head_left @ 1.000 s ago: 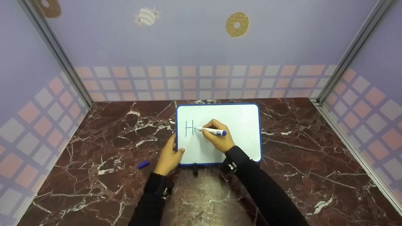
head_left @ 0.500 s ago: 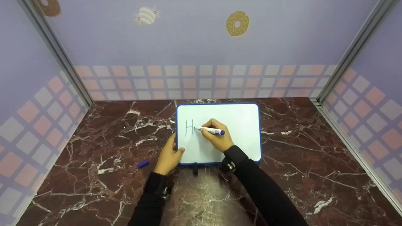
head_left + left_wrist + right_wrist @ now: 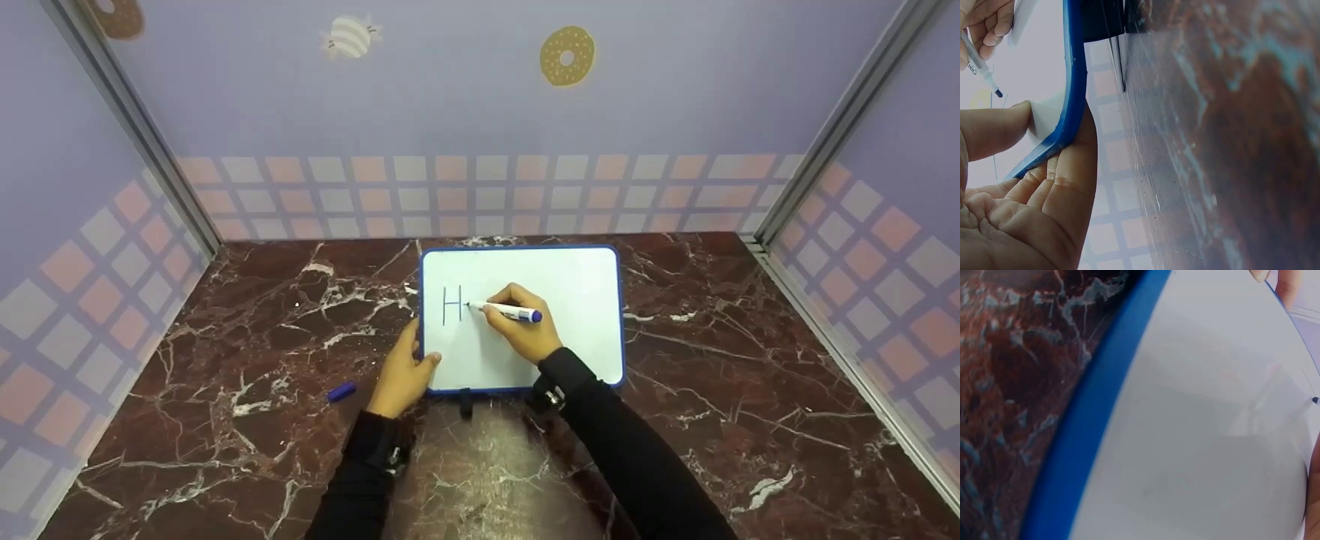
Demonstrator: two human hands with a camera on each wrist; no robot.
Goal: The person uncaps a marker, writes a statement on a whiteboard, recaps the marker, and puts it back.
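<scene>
One whiteboard [image 3: 581,307], mid-frame, is gripped at its lower left edge by the left hand [image 3: 401,382], thumb in front; a marker [image 3: 514,312] is pinched by the right hand [image 3: 534,339], its tip just right of a written H [image 3: 452,304], though contact cannot be judged. Lower left of centre, a blue cap [image 3: 341,391] is seen on the surface [image 3: 247,345].

Here's the left hand [image 3: 401,379] clamping the whiteboard [image 3: 589,300] at its left edge, thumb [image 3: 996,132] across the front, fingers [image 3: 1072,177] behind! Right hand [image 3: 534,337] over its middle, digits pinched; right forearm [image 3: 645,450] crossing its near edge, left forearm [image 3: 352,480] below its near-left corner!
</scene>
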